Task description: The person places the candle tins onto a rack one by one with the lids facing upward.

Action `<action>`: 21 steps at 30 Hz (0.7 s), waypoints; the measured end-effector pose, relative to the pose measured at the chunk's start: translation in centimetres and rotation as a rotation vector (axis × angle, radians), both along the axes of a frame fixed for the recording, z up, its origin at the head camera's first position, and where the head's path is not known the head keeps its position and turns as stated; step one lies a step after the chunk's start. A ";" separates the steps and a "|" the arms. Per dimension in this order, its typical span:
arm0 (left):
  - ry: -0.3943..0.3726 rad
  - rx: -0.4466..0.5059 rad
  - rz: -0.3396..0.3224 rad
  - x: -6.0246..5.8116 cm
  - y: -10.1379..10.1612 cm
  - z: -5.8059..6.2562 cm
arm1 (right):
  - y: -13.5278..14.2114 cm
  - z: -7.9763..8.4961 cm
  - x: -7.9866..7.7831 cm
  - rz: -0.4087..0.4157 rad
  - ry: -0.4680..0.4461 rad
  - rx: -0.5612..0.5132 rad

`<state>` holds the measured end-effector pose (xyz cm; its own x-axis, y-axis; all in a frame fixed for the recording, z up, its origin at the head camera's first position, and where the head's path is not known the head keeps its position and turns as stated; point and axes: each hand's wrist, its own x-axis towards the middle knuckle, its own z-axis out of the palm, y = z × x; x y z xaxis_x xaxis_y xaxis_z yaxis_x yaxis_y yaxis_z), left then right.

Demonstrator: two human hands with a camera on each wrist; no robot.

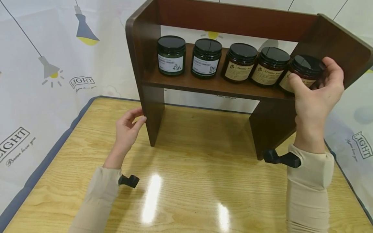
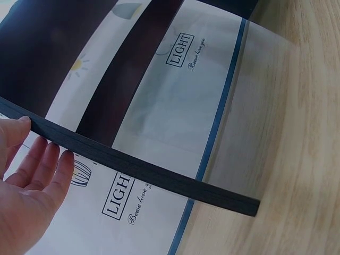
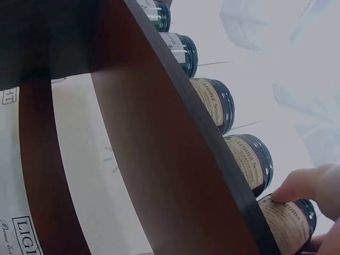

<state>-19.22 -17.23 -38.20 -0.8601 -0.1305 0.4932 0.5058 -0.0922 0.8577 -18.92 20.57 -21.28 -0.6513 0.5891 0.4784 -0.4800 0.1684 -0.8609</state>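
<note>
My right hand (image 1: 319, 94) holds the rightmost brown candle jar (image 1: 303, 69) on the shelf, thumb on its tan label and fingers around the far side. The right wrist view shows the thumb against the label of this candle jar (image 3: 287, 226). Two more brown jars with black lids stand to its left, the nearer candle jar (image 1: 269, 68) and another candle jar (image 1: 239, 63). Further left are two green candle jars (image 1: 205, 60) with white labels. My left hand (image 1: 127, 129) touches the left side panel of the dark wooden shelf (image 1: 149, 110), its fingers loosely extended along the edge (image 2: 133, 164).
The shelf stands on a light wood-grain table (image 1: 186, 184) with a blue border along its edges. Behind it hangs a white printed backdrop (image 1: 58, 35) with lamp drawings. Below the jars, two side panels flank an open bay. Black wrist mounts (image 1: 281, 158) sit on both sleeves.
</note>
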 end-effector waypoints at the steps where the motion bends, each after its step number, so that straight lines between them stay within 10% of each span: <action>1: 0.001 0.002 0.000 0.0 0.0 0.0 | 0.1 0.1 0.0 0.008 -0.009 -0.011; 10: -0.010 -0.006 0.019 0.0 0.0 0.0 | 0.5 0.4 -0.5 0.044 -0.064 -0.041; 21: -0.007 -0.009 0.018 0.2 0.1 0.0 | -1.3 0.3 2.5 -0.106 -0.128 0.257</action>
